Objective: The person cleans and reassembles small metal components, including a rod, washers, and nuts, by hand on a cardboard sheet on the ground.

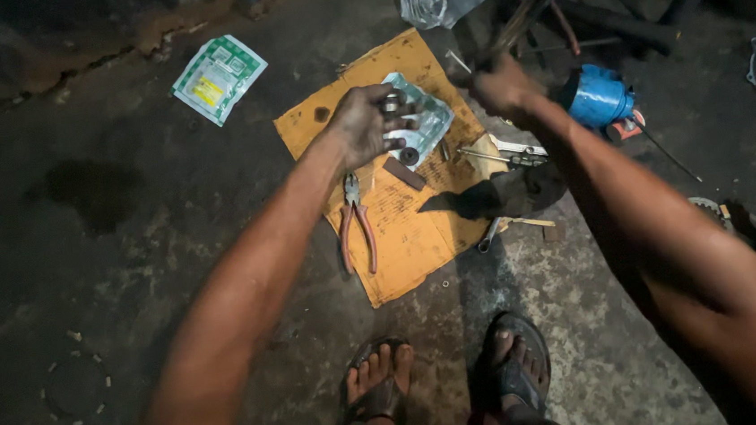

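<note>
Dark oily concrete floor (130, 259) was spread with orange cardboard (407, 237); a small grimy metal part (392, 105) was pinched in the left hand (366, 123), a dark rod (524, 12) clenched in the right hand (503, 87).

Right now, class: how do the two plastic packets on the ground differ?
The green-and-white packet lies alone on the bare concrete floor, flat and untouched. The clear packet lies on the orange cardboard, beneath the left hand, which holds small metal parts. Both lie flat.

Head camera looks steeply down (close) over the cardboard sheet (406, 228).
</note>
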